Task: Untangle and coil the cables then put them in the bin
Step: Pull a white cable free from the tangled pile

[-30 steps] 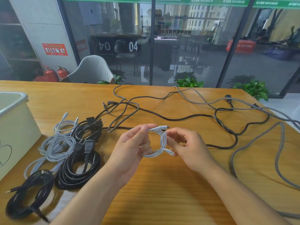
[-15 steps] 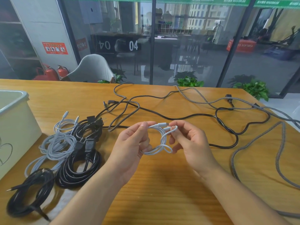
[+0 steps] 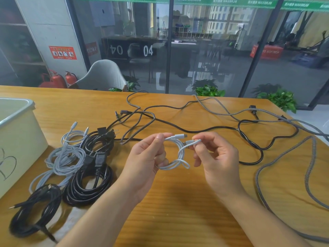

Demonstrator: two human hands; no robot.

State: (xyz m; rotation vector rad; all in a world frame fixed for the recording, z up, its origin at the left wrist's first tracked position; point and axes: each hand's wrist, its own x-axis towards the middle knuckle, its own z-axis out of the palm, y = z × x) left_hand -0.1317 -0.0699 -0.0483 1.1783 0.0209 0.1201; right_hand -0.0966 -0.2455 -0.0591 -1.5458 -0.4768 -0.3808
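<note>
Since the earlier frame, the right hand (image 3: 213, 157) has drawn a connector end outward from the white cable (image 3: 178, 157); the left hand (image 3: 151, 155) pinches its coil above the tabletop (image 3: 178, 211). Coiled cables (image 3: 76, 163) lie beside the bin (image 3: 17, 139); tangled cables (image 3: 249, 132) remain uncoiled.

Bare table (image 3: 178, 211) open beneath and just before both hands. Route leftward to bin (image 3: 19, 139) blocked by coiled black cables (image 3: 89, 184) and white coils (image 3: 65, 157). Far and right sides crossed by loose black cable (image 3: 204, 130) and braided grey cable (image 3: 284, 157).
</note>
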